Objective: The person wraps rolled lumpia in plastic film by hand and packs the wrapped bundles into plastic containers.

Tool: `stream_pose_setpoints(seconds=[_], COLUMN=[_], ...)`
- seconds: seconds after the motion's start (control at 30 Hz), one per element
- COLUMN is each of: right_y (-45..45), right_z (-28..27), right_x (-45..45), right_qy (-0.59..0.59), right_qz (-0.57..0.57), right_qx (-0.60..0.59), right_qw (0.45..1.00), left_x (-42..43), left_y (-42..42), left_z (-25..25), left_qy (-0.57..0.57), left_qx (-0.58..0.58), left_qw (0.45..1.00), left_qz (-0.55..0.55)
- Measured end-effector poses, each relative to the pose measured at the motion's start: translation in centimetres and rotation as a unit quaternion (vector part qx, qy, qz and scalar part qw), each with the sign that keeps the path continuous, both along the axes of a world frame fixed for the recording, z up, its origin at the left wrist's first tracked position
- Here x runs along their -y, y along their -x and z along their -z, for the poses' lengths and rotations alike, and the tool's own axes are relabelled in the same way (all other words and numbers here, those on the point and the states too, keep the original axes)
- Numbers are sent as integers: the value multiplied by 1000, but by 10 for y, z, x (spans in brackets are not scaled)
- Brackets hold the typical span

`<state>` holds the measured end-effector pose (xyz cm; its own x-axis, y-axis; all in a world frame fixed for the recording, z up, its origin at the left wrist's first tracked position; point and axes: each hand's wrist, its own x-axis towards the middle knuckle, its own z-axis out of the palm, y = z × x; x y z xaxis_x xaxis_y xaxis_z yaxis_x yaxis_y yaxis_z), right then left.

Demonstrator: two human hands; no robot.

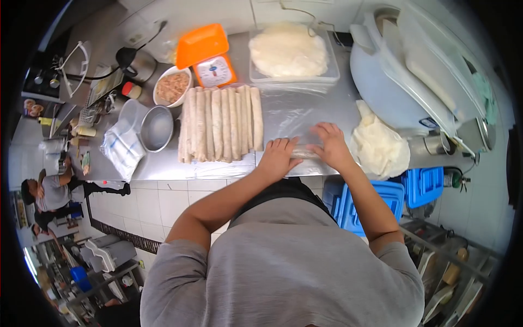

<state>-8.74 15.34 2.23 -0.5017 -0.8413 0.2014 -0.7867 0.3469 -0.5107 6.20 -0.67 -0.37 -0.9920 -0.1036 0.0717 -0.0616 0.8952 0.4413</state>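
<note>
On the steel counter, my left hand (279,158) and my right hand (330,145) rest side by side over a short roll wrapped in clear plastic (308,154). Both hands have their fingers spread and press on the roll from above, one at each end. Clear plastic film (289,121) lies flat beyond them. Left of my left hand, several long pale rolls (222,124) lie packed side by side. A crumpled cream cloth or sheet pile (380,146) is to the right of my right hand.
Behind the rolls stand an orange scale (216,71), a bowl of minced filling (172,87) and a metal bowl (157,129). A clear tub (294,80) holds white material. Large plastic containers (403,82) stand right; blue lidded bins (370,204) are below. Another person (53,192) is far left.
</note>
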Motion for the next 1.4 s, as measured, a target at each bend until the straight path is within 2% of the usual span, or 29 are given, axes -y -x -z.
stream_pose_setpoints(seconds=[0.07,0.2,0.4,0.43,0.5,0.6,0.7,0.8,0.83,0.9,0.97,1.0,1.1,1.17,1.27,1.33,1.37,1.4], right_y=[7,12,13,15,27,22,-6,-10,0,29,51,58,63,56,51,58,62,68], right_z=[-22,-7,35,35,27,-14,-83,-126,-124,-115,-78,-56,-1,24,33,21,24,27], right_x=[46,163,287,293,290,260,212,157,137,89,36,16,-30,-44,-46,-37,-26,-10], right_qy=[58,92,31,35,37,6,53,212,199,177,120,92,27,-18,-51,-100,-48,3], right_qz=[-20,-79,-91,-90,-87,-92,-87,-100,-65,5,96,136,188,175,139,101,94,87], right_qx=[19,154,73,99,145,284,285,405,407,408,437,453,450,357,199,53,29,4], right_qw=[998,981,993,990,985,954,953,884,889,896,886,876,872,917,969,988,994,996], left_x=[3,15,41,48,60,82,92,97,100,92,81,75,61,58,62,62,62,61], left_y=[-15,-49,-91,-99,-112,-117,-89,-55,-43,-21,5,17,48,62,62,65,67,72], left_z=[-14,-32,-55,-59,-64,-65,-76,-51,-41,-39,-30,-30,-18,23,40,32,28,26], left_qy=[-26,-65,-110,-115,-129,-132,-151,-361,-497,-500,-485,-464,-402,-378,-237,-227,-221,-162], left_qx=[-45,-36,-43,-57,-89,-159,-241,-149,-82,-65,-82,-37,69,105,30,58,71,8], left_qw=[998,995,986,982,970,948,927,901,845,855,869,884,913,920,965,968,969,986], left_qz=[-33,-62,-118,-141,-186,-242,-246,-191,-179,-124,-62,-47,-8,7,103,88,79,29])
